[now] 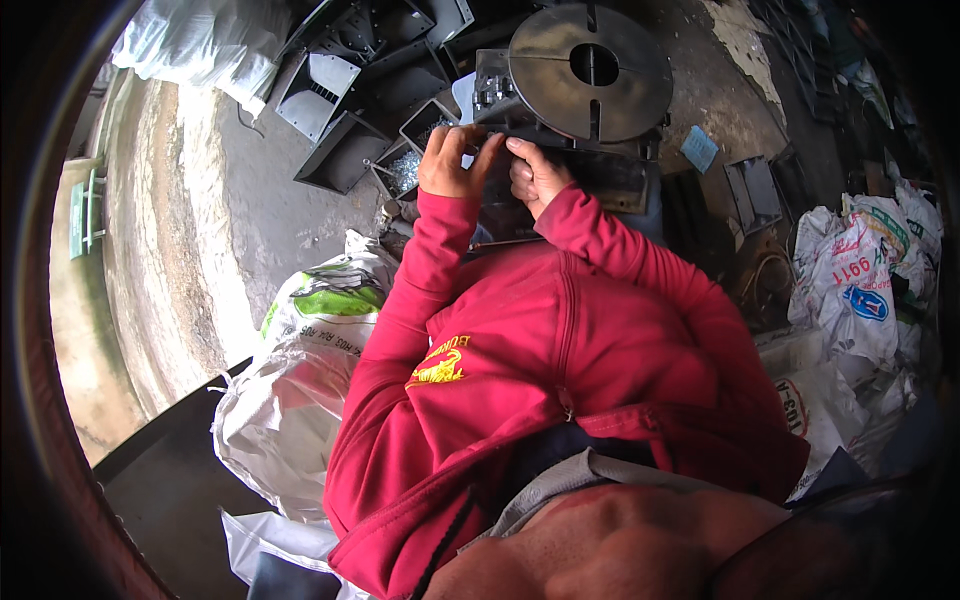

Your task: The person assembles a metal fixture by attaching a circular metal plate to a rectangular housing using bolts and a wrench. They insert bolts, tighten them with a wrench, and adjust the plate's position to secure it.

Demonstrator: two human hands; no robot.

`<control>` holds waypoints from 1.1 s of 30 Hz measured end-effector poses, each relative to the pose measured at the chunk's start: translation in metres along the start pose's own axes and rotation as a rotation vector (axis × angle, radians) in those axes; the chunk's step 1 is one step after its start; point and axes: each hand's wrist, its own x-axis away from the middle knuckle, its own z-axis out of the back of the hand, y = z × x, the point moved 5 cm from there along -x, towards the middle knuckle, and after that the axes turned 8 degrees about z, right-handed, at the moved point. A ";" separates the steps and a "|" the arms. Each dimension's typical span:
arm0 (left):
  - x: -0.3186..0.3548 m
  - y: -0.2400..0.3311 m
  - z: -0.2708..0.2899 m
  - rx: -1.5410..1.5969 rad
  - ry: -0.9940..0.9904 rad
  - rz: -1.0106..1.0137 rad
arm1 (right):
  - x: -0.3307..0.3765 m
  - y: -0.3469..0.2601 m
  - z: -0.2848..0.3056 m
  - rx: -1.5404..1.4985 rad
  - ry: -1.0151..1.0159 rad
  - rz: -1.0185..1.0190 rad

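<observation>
My left hand (452, 164) is bent with thumb and forefinger close together at the near edge of a dark metal assembly. Beside it, my right hand (538, 173) curls its fingers inward, the thumb pointing at the left hand's fingertips. Whatever lies between the fingertips is too small to make out. Just beyond both hands stands the assembly, topped by a large round dark disc (630, 85) with a centre hole and two slots. Small bolt-like parts (492, 92) sit to the disc's left. A dark flat panel (615, 183) extends below the disc, by my right hand.
Left of my hands, small open bins hold shiny small hardware (405, 170). Dark metal brackets (318, 95) lie piled at the far left. A blue sheet (699, 149) rests on the floor at right. White sacks (300, 400) flank me, with more sacks (850, 270) on the right.
</observation>
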 end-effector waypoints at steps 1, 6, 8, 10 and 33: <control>0.000 -0.004 -0.002 -0.017 -0.004 0.012 | 0.001 -0.001 -0.001 -0.002 -0.009 0.007; -0.010 0.008 0.000 -0.221 -0.053 -0.373 | 0.000 0.001 0.003 -0.027 0.002 0.008; -0.005 0.007 0.001 -0.069 -0.023 -0.112 | 0.000 0.001 0.001 -0.039 0.007 0.009; -0.001 0.000 0.000 0.010 0.017 0.045 | 0.000 0.000 -0.001 -0.023 0.001 0.002; -0.013 0.008 0.009 -0.044 -0.144 -0.286 | -0.006 0.008 0.007 -0.044 0.028 -0.002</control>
